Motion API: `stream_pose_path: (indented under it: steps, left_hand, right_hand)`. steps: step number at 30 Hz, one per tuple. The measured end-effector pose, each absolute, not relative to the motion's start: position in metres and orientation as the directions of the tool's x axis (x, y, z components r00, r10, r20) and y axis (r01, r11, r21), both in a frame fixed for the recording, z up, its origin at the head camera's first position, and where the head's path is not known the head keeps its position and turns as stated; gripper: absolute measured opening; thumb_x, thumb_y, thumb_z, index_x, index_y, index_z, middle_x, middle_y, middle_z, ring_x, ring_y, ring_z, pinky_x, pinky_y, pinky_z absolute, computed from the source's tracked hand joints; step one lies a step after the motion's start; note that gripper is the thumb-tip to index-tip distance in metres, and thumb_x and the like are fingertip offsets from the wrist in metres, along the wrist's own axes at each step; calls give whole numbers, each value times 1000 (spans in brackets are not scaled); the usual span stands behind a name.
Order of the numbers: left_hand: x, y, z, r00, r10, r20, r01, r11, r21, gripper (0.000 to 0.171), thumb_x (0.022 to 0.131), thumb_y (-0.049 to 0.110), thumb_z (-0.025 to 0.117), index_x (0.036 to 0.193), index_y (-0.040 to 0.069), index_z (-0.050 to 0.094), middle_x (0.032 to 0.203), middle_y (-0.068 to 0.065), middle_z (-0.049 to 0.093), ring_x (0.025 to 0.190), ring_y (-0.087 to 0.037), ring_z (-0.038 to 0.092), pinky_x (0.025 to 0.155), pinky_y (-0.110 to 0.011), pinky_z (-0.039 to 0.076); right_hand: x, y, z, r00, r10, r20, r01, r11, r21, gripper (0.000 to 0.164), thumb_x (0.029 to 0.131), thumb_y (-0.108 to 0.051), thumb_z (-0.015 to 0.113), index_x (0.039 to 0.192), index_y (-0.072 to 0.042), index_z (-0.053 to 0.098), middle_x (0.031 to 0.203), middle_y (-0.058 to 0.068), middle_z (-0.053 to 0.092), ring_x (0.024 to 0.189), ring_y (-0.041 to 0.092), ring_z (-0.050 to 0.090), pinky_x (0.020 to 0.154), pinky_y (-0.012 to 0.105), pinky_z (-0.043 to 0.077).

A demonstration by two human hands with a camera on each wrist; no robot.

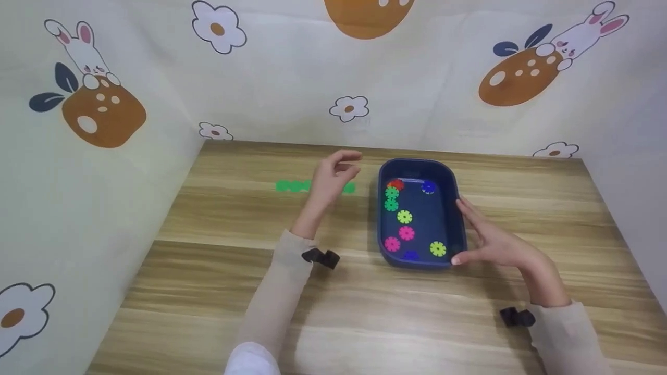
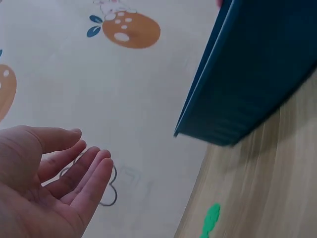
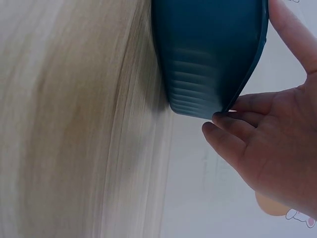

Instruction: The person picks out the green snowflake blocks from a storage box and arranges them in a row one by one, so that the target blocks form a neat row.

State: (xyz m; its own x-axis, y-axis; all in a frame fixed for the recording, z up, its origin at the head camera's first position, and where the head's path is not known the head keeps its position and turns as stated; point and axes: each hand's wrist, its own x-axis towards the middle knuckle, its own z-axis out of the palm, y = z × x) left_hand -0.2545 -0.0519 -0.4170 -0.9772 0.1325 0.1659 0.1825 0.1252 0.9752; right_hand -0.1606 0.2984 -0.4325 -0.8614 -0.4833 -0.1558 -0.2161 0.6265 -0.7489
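My left hand (image 1: 333, 174) hovers to the left of a dark blue plastic bin (image 1: 422, 264), with loosely bent fingers and nothing between them. Behind it, a row of green notched discs (image 1: 288, 186) lies on the table, its middle hidden by the hand. My right hand (image 1: 497, 245) touches the right side of the bin, thumb at the near corner and fingers spread along the rim. Inside the bin are flat notched discs: pink (image 1: 406, 233), yellow-green (image 1: 437, 249), green (image 1: 391, 204), red (image 1: 397, 185) and blue (image 1: 428, 187). In the right wrist view, fingertips meet the bin's rim.
The wood-grain table (image 1: 208, 286) carries the bin toward its back right. Pale cloth (image 1: 281, 78) printed with rabbits, orange fruit and flowers hangs along the back and both sides. Small black devices (image 1: 320, 257) sit on both sleeve cuffs.
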Motion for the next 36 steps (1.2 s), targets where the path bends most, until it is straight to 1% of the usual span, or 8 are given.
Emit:
stream_pose_path:
  steps: [4,12,18,22,25,30,33,36]
  left_hand:
    - [-246,-27,-417,-963,194,189,214,116,970,31,94,5,66,124,-1,64,128,-19,66,116,-31,66,97,-32,56]
    - [-235,13,-419,-944,284,170,203,93,975,40,95,5,65,134,-1,56,141,-17,58,128,-32,59,106,-32,51]
    - [-232,33,-424,-931,328,158,193,75,978,46,97,7,62,140,-3,48,146,-18,52,136,-33,51,112,-38,45]
    - [-230,44,-428,-936,342,85,144,150,978,52,98,16,63,145,3,45,152,-14,47,143,-28,43,119,-38,38]
    - [-231,52,-434,-943,334,12,86,208,974,58,97,22,64,148,6,41,156,-14,41,146,-30,38,121,-39,33]
    - [-231,56,-445,-949,298,-102,-17,276,961,65,96,28,65,151,8,36,160,-15,28,144,-35,37,119,-43,35]
    - [-231,58,-444,-945,305,-119,-18,314,949,68,96,30,65,151,8,34,160,-15,23,145,-34,35,120,-43,34]
    - [-233,60,-441,-937,333,-109,19,359,933,66,96,30,65,151,7,34,157,-16,25,145,-32,34,121,-43,32]
  right_hand:
    - [-160,299,-432,-860,-487,-155,-221,627,-747,124,73,-30,88,159,-1,3,166,23,-8,151,50,-2,118,71,7]
    - [-161,300,-432,-865,-480,-144,-235,643,-729,125,72,-31,89,159,-1,5,167,22,-6,152,49,-1,118,70,8]
    - [-162,300,-433,-862,-484,-151,-222,627,-747,125,73,-30,89,159,-2,3,167,22,-7,151,51,1,117,72,9]
    - [-161,300,-435,-862,-483,-155,-216,626,-749,123,74,-30,88,160,-4,3,167,21,-7,151,51,2,117,72,10]
    - [-159,299,-437,-863,-482,-151,-219,627,-748,122,74,-30,88,160,-3,4,167,21,-6,151,51,4,117,72,11]
    - [-158,298,-439,-861,-486,-147,-227,627,-745,122,74,-30,88,159,-2,6,167,23,-4,151,52,6,117,72,12]
    - [-158,298,-438,-861,-488,-142,-232,626,-745,121,74,-29,88,159,-1,6,167,23,-4,151,52,4,116,73,11]
    - [-161,300,-435,-865,-483,-136,-234,629,-741,122,74,-28,88,159,-1,6,167,22,-4,151,52,2,116,73,10]
